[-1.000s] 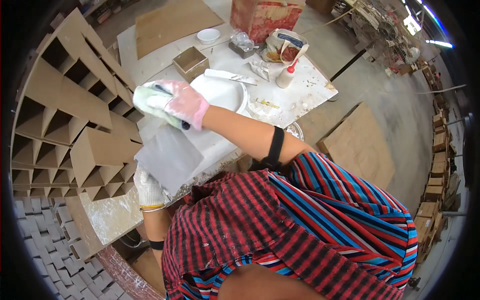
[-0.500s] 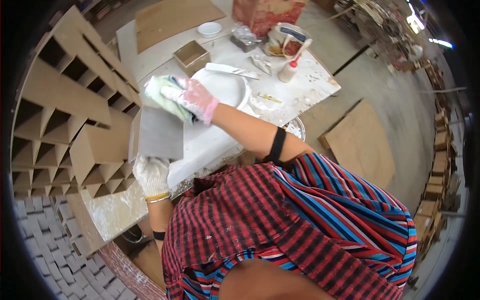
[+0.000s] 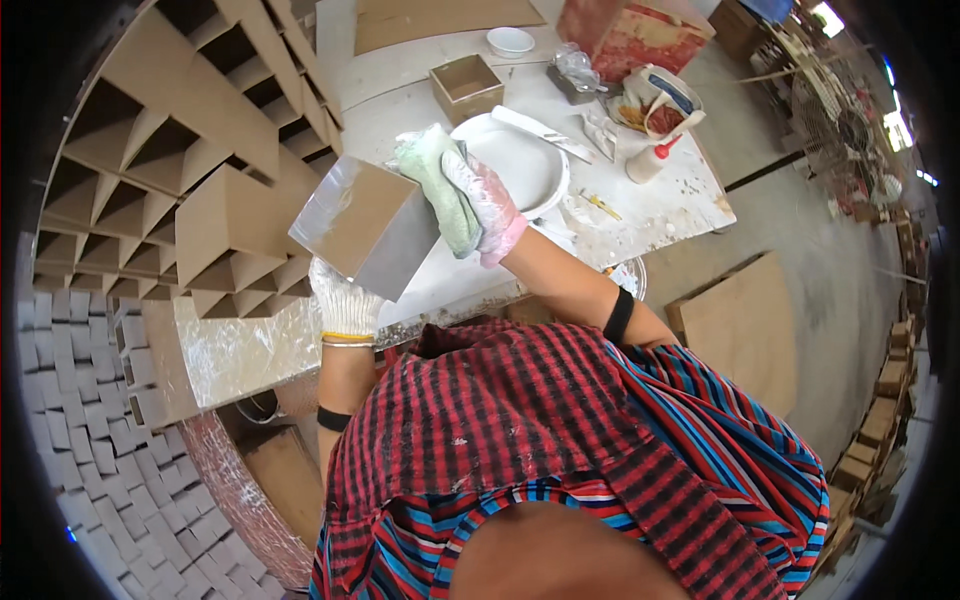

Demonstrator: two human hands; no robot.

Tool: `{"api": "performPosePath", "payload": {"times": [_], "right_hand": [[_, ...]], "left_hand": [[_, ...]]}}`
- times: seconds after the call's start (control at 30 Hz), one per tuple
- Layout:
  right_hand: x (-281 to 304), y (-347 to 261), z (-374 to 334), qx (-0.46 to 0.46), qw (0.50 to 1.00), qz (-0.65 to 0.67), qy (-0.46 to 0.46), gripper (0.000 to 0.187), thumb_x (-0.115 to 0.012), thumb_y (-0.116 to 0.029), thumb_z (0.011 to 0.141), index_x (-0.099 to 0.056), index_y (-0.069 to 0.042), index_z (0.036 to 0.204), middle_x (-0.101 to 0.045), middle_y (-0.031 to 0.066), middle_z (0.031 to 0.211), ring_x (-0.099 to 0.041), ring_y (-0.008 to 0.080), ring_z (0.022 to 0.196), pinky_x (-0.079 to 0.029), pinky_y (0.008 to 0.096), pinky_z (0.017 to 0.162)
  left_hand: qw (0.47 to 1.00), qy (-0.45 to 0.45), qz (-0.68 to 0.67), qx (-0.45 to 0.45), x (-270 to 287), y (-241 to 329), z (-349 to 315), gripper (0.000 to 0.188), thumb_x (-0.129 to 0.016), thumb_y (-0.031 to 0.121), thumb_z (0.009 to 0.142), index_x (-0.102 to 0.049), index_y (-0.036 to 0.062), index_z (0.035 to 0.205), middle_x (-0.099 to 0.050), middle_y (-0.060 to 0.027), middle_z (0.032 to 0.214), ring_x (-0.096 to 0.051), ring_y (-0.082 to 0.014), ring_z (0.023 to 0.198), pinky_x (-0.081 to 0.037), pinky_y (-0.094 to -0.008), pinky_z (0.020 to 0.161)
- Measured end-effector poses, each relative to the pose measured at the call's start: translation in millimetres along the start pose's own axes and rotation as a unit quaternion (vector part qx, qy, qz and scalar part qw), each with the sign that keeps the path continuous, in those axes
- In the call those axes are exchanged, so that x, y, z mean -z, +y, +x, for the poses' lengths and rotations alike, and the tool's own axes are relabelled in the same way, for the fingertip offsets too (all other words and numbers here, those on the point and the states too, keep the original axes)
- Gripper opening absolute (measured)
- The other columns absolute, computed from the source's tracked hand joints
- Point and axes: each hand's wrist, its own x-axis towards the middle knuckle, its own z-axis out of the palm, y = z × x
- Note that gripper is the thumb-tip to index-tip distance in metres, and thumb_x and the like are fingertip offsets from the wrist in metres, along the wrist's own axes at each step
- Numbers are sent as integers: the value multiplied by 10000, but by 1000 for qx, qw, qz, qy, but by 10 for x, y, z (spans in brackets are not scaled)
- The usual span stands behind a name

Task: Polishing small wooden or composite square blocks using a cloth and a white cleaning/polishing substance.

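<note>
Over the near edge of the table I hold a box (image 3: 400,245), tilted, with one grey side and one brown, white-smeared side showing. My left hand (image 3: 345,300), in a white knitted glove, is closed on its lower edge; the box hides the fingertips. My right hand (image 3: 490,205) wears a thin pinkish glove smeared with white. It grips a pale green cloth (image 3: 445,195), which lies against or close beside the box's right side. Just beyond the cloth is a round white tray (image 3: 555,190) with a flat white scraper (image 3: 540,130) across its rim.
Brown boxes (image 3: 225,215) are stacked at the left. On the white table (image 3: 660,215) stand an open brown box (image 3: 468,88), a white bowl (image 3: 510,42), a red-tipped bottle (image 3: 645,165) and a bag (image 3: 660,100). A yellow cutter (image 3: 603,207) lies near the tray.
The box has turned, so its brown, smeared side now shows. My right hand and the cloth have moved from its top to its right side. The view has shifted.
</note>
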Motion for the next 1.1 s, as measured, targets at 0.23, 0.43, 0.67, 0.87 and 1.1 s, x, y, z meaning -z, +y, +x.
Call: {"api": "performPosePath", "payload": {"times": [0.23,0.43,0.67,0.87,1.1], "right_hand": [[134,-133,-11,58,945,-320,17,413,-566,-311,864,-552,-28,1164,-599,93,1043,-562,171,916,-438,277,812],[-70,-375,82,247,760,-600,-44,387,-654,-232,795,-578,-49,1127,-598,109,1050,-591,215,939,-471,309,797],[-684,-307,-333,251,603,-724,-223,471,-692,-195,749,-542,-144,1192,-583,104,1008,-578,272,929,-486,347,797],[-334,-335,-49,264,653,-704,-88,491,-698,-168,730,-546,-175,1197,-605,78,968,-570,256,986,-482,337,815],[-498,-206,-277,333,685,-614,-206,510,-686,-116,715,-551,-169,1204,-587,73,993,-576,276,916,-481,349,797]], "left_hand": [[999,19,23,-26,-82,112,78,418,-303,271,960,-405,10,1270,-473,-157,1262,-484,-297,1125,-406,-409,961],[991,32,115,-54,-191,118,142,421,-313,250,942,-421,3,1265,-487,-164,1257,-500,-277,1114,-414,-403,938],[994,-30,97,-44,22,93,187,418,-334,235,920,-454,-23,1227,-559,-161,1124,-585,-260,941,-505,-380,791],[990,136,-17,-27,-665,267,111,420,-330,279,935,-451,9,1232,-510,-177,1201,-546,-310,1023,-478,-413,866],[989,135,-11,-64,-375,165,224,404,-361,313,943,-460,36,1220,-519,-144,1192,-544,-302,1030,-490,-406,850]]}}
